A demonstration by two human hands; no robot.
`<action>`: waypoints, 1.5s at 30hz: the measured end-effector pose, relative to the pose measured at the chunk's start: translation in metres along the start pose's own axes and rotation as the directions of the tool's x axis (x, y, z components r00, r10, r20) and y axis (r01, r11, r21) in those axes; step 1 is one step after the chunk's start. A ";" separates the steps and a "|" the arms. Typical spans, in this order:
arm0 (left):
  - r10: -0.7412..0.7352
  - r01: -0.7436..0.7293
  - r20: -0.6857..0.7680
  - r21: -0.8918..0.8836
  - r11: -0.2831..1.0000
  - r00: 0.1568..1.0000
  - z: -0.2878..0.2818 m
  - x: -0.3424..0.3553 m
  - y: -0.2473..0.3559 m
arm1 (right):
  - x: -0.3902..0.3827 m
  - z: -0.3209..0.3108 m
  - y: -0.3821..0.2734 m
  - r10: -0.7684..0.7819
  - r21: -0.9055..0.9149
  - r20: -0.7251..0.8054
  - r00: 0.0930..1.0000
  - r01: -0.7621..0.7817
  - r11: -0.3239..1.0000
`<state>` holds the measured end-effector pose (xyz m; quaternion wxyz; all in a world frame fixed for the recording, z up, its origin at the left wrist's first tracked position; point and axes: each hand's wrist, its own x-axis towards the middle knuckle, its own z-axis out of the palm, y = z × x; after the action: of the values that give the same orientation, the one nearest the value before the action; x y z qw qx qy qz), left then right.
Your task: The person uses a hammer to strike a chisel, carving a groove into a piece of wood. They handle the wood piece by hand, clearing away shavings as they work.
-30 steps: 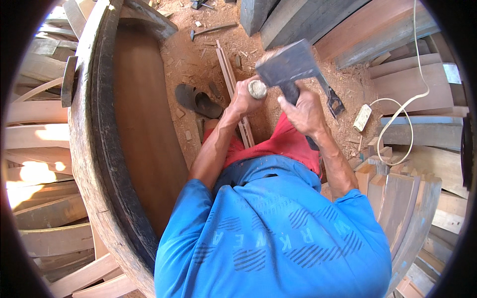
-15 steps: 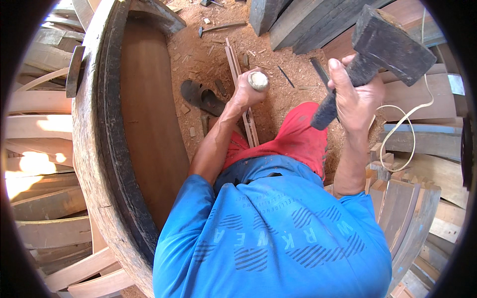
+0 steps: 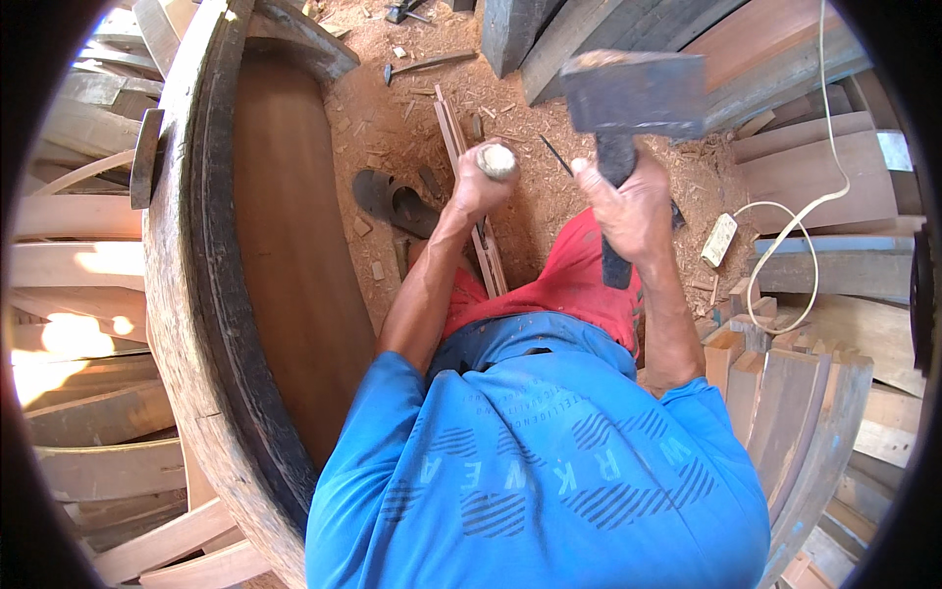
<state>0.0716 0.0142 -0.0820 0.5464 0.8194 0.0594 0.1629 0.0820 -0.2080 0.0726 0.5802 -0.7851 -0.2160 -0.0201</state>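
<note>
My left hand is closed round the upright handle of a chisel, whose pale round butt faces up. Below that fist lies a long narrow wooden strip, running between my legs; the hand hides where the blade meets it. In my right hand is a dark mallet with a blocky head, gripped by its thick handle. The mallet is raised to the right of the chisel, apart from it, and its head is slightly blurred.
A hammer and wood chips lie on the sawdust floor. A dark clog is near my left forearm. A thick curved timber bounds the left. On the right are a white power strip, its cord and stacked boards.
My right hand has swung the mallet leftward, closer to the chisel, turning its head more level. My left hand has shifted only slightly and still grips the chisel.
</note>
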 end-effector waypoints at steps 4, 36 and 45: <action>-0.042 0.043 0.045 -0.029 0.999 0.998 -0.007 0.002 0.010 | 0.007 -0.023 -0.011 -0.032 0.042 -0.098 0.995 0.036 0.998; -0.091 0.071 0.178 0.116 0.991 0.980 -0.003 -0.018 0.031 | 0.020 -0.018 -0.038 -0.127 -0.031 -0.162 0.979 0.123 0.992; -0.045 0.018 0.164 0.165 0.986 0.985 -0.003 -0.034 0.034 | -0.007 0.000 0.029 0.060 -0.327 0.273 0.960 0.034 0.944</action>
<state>0.0365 -0.0063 -0.0566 0.4833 0.8709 0.0395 0.0797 0.0862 -0.2167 0.0439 0.4051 -0.8670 -0.2841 0.0592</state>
